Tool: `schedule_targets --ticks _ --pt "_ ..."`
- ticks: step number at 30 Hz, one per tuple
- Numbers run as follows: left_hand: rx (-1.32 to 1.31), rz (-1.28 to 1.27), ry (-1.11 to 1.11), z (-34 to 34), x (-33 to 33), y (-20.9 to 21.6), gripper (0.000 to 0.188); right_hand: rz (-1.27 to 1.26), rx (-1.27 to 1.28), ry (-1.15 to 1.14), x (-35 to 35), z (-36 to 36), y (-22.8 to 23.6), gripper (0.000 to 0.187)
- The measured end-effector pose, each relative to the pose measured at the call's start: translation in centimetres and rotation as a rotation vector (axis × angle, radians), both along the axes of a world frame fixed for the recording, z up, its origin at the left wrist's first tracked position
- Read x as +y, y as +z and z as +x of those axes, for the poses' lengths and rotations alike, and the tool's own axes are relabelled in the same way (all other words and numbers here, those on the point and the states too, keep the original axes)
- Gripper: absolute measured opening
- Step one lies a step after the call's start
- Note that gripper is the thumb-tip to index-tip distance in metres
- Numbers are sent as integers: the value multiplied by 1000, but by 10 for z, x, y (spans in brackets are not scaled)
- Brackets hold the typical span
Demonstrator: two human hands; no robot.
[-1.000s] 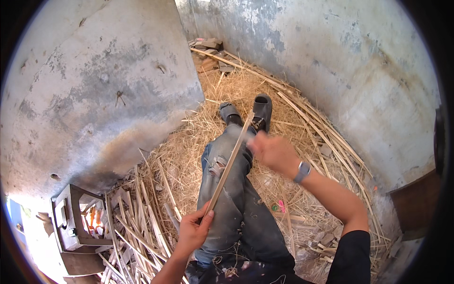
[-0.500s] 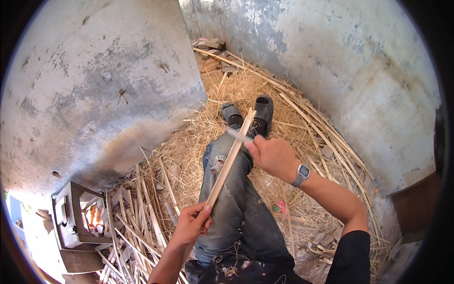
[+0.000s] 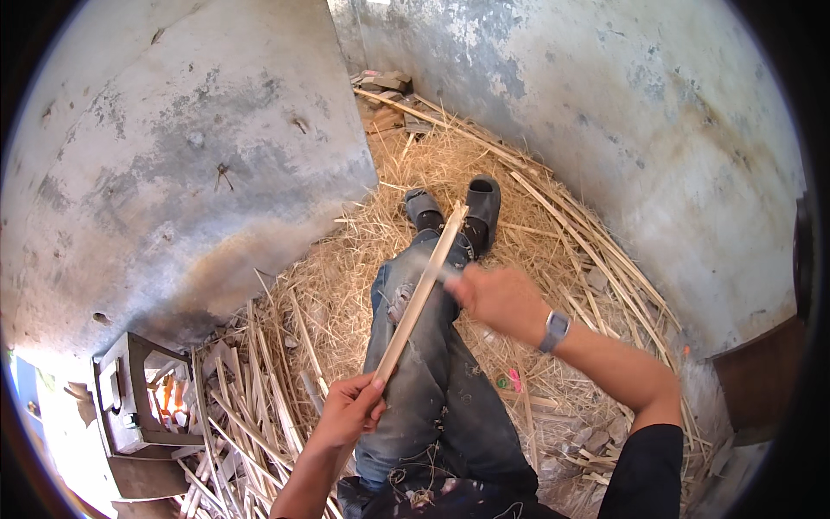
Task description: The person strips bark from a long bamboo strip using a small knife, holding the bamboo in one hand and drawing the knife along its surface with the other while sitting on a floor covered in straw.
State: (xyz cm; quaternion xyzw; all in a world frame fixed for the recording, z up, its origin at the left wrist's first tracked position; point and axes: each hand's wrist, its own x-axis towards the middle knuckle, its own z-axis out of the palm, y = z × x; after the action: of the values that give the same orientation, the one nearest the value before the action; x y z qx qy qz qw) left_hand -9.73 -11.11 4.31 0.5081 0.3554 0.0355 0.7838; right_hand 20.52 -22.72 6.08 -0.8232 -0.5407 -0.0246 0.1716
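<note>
A long, pale, flat bamboo strip [image 3: 411, 322] slants up and away across my thighs, its far end split and rough near my feet. My left hand [image 3: 351, 406] grips its near part, thumb on top and fingers curled beneath. With my right hand [image 3: 501, 300], which wears a wristwatch [image 3: 555, 331], I hold a knife [image 3: 448, 273] against the strip's upper half. Motion smears the knife's blade, so its edge and tip are unclear. Worn, torn jeans [image 3: 432, 389] lie under the strip.
Straw-like shavings [image 3: 519, 251] cover the floor around my dark slippers [image 3: 484, 208]. Cut strips pile [image 3: 259, 406] up at the left, beside a metal-framed box [image 3: 143, 398]. More long strips [image 3: 596, 242] lie along the right wall [image 3: 622, 112]. A stained wall panel [image 3: 199, 156] stands at the left.
My right hand and the knife have moved slightly down along the strip, toward me. The left hand and the bamboo strip stay almost still.
</note>
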Motion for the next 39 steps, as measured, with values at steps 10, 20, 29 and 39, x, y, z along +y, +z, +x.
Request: schedule_targets --ticks 10,20,29,39 --pt "17 71 -21 1 -4 8 30 -22 165 144 -18 -20 34 52" --pt "210 941 -291 -8 48 73 34 439 128 326 -25 8 84 35" --pt "295 1546 -406 14 66 165 29 471 214 418 -27 -9 50 42" --pt "-745 1469 827 91 55 130 84 763 1353 28 -47 -83 -6 39"
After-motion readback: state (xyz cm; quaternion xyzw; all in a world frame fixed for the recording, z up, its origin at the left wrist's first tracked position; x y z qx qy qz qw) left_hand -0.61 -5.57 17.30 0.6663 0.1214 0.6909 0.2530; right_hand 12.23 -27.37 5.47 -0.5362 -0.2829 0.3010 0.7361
